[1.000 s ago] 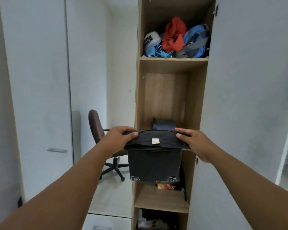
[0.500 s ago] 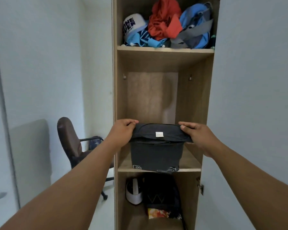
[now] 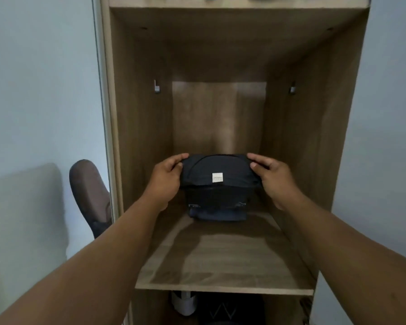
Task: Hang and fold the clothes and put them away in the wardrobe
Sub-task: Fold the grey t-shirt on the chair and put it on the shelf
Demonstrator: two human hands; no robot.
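Observation:
A folded black garment (image 3: 217,178) with a small white label is held deep inside the open wooden wardrobe, above the middle shelf (image 3: 225,261). My left hand (image 3: 165,181) grips its left edge and my right hand (image 3: 271,178) grips its right edge. Beneath it, a folded dark blue garment (image 3: 218,214) lies at the back of the shelf. The black garment's lower flap hangs down over the blue one's top.
The wardrobe's wooden side walls (image 3: 138,137) stand close on both sides, with two small shelf pegs on them. A brown office chair (image 3: 89,195) stands left of the wardrobe. Below the shelf lie a white object (image 3: 183,303) and dark items.
I have stepped closer and both hands have carried the black garment forward into the wardrobe, over the blue garment at the back. The upper shelf of clothes has left the view.

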